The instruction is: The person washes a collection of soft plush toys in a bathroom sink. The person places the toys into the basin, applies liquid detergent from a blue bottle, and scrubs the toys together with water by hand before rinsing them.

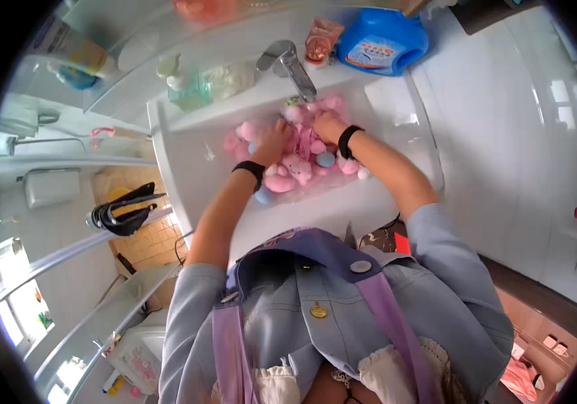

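Note:
Several pink plush toys (296,168) lie bunched together in a white washbasin (167,165), in what looks like water. Among them are pale blue round parts (326,159). My left hand (275,143) presses into the left side of the pile, fingers closed on pink plush. At the back of the basin, just below the faucet (292,67), my right hand (329,126) is curled round more of the plush. Its fingertips are partly buried in the toys. A black band circles each wrist.
Behind the basin stand a blue detergent jug (382,44), a pink pouch (322,40) and a pale green pump bottle (187,91). A glass shelf (126,74) with bottles hangs at the upper left. White wall panels (504,121) flank the right side.

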`<action>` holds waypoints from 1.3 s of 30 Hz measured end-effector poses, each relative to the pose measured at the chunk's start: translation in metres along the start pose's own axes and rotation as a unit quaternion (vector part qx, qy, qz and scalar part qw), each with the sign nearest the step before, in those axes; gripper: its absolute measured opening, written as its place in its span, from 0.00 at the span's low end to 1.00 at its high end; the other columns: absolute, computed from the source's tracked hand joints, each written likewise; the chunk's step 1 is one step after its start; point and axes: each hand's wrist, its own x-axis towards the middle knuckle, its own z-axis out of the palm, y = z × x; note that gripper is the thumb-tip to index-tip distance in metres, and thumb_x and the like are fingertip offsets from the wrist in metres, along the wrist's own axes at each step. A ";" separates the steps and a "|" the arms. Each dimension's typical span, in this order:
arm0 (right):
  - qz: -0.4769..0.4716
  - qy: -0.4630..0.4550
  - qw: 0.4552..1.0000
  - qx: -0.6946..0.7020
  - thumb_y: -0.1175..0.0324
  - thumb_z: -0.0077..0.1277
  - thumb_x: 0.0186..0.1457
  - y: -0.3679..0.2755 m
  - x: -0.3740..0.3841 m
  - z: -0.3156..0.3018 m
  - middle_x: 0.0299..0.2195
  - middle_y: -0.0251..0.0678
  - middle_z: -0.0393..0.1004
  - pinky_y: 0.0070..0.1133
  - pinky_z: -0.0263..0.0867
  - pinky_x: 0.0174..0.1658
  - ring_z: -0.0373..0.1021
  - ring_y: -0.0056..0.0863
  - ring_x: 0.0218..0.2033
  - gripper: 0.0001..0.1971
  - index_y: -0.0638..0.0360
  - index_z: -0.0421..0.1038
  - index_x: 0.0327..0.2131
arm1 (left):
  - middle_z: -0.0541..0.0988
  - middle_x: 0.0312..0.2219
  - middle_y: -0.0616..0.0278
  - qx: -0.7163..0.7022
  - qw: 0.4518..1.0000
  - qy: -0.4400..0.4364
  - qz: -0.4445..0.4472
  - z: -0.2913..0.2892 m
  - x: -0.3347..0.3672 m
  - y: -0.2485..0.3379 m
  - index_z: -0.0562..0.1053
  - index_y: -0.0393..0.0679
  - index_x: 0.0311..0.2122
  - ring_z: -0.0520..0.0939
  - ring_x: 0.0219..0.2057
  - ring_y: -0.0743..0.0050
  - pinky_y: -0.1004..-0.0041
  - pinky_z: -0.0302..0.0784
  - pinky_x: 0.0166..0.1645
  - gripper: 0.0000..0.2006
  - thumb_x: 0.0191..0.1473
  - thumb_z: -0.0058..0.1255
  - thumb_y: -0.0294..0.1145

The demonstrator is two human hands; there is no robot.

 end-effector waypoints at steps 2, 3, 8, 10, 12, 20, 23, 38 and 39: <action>-0.140 -0.036 0.966 0.216 0.69 0.54 0.36 0.011 -0.022 -0.037 0.47 0.47 0.60 0.38 0.60 0.48 0.62 0.49 0.46 0.31 0.54 0.60 0.50 | 0.60 0.48 0.55 -0.037 0.998 -0.025 -0.032 0.012 -0.031 -0.006 0.59 0.51 0.52 0.66 0.47 0.51 0.52 0.65 0.46 0.38 0.30 0.60 0.35; -0.134 -0.039 0.965 0.221 0.69 0.54 0.36 0.018 -0.040 -0.031 0.47 0.47 0.60 0.38 0.60 0.48 0.62 0.49 0.46 0.31 0.54 0.60 0.50 | 0.58 0.51 0.55 -0.084 0.996 -0.021 0.000 -0.002 -0.042 -0.005 0.58 0.52 0.53 0.63 0.50 0.49 0.50 0.63 0.48 0.40 0.30 0.60 0.36; -0.130 0.123 0.968 0.178 0.69 0.61 0.26 0.035 -0.132 -0.014 0.57 0.44 0.43 0.50 0.51 0.50 0.43 0.50 0.57 0.49 0.40 0.48 0.57 | 0.47 0.58 0.51 -0.148 0.984 0.022 0.098 -0.032 -0.111 0.001 0.54 0.53 0.57 0.49 0.58 0.44 0.42 0.53 0.53 0.46 0.28 0.63 0.43; -0.157 0.026 0.976 0.149 0.61 0.61 0.30 0.036 -0.152 0.003 0.58 0.44 0.41 0.55 0.49 0.48 0.42 0.53 0.57 0.46 0.38 0.49 0.57 | 0.43 0.60 0.51 0.005 0.990 -0.097 0.107 -0.047 -0.120 0.021 0.51 0.54 0.58 0.43 0.60 0.44 0.37 0.47 0.54 0.51 0.25 0.64 0.47; -0.155 0.074 0.976 0.131 0.59 0.62 0.29 0.023 -0.128 0.019 0.59 0.42 0.38 0.54 0.51 0.48 0.43 0.51 0.57 0.47 0.38 0.50 0.57 | 0.43 0.60 0.51 0.017 0.993 -0.004 0.117 -0.015 -0.111 0.014 0.49 0.55 0.60 0.42 0.61 0.44 0.35 0.45 0.53 0.53 0.25 0.63 0.50; -0.083 0.035 0.994 0.057 0.56 0.61 0.29 0.006 -0.075 0.015 0.53 0.43 0.51 0.44 0.55 0.46 0.49 0.45 0.52 0.36 0.39 0.63 0.50 | 0.51 0.57 0.50 0.053 0.997 0.036 0.041 -0.004 -0.049 -0.006 0.53 0.54 0.58 0.59 0.53 0.45 0.44 0.51 0.54 0.43 0.33 0.57 0.46; -0.085 0.004 0.996 0.025 0.56 0.60 0.28 0.008 -0.060 0.007 0.51 0.42 0.55 0.42 0.57 0.43 0.50 0.45 0.51 0.33 0.47 0.67 0.45 | 0.54 0.55 0.50 0.099 0.992 -0.029 0.072 0.002 -0.030 -0.011 0.56 0.53 0.57 0.60 0.52 0.45 0.45 0.54 0.52 0.39 0.35 0.55 0.40; -0.083 0.079 0.991 0.075 0.59 0.60 0.23 0.000 -0.024 0.023 0.28 0.39 0.72 0.31 0.63 0.35 0.68 0.38 0.32 0.19 0.56 0.72 0.25 | 0.70 0.38 0.61 0.060 0.996 -0.049 0.039 0.017 0.014 -0.008 0.71 0.53 0.39 0.73 0.40 0.63 0.64 0.67 0.41 0.13 0.46 0.42 0.37; -0.027 0.092 0.994 0.059 0.60 0.60 0.23 -0.006 -0.027 0.023 0.31 0.42 0.71 0.30 0.62 0.38 0.67 0.40 0.36 0.20 0.57 0.73 0.26 | 0.69 0.40 0.60 0.139 0.988 0.025 0.062 0.018 0.010 -0.007 0.70 0.52 0.41 0.70 0.44 0.59 0.59 0.63 0.44 0.16 0.44 0.46 0.39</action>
